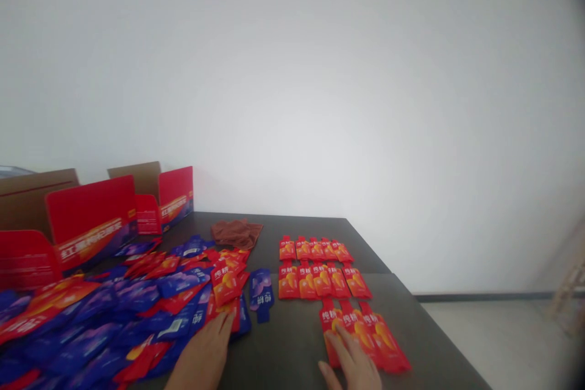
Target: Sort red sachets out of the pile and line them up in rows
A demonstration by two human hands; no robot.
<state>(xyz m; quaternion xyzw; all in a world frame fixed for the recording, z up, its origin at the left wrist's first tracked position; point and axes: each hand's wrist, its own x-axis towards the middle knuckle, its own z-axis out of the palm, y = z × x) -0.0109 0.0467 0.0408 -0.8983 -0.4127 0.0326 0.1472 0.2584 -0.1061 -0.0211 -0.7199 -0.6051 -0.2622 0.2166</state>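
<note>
My left hand (205,350) lies flat and open on the edge of a large heap of red and blue sachets (114,311) that covers the left of the dark table (292,347). My right hand (354,362) rests open with its fingers on the nearest row of three red sachets (361,332). Behind that row, two more neat rows of red sachets (320,268) lie side by side. One blue sachet (261,292) sits alone between the heap and the rows.
Two open red cardboard display boxes (91,219) (169,195) stand at the back left. A brown cloth (236,233) lies at the table's far edge. The table's right edge drops to a pale floor (503,335); a white wall stands behind.
</note>
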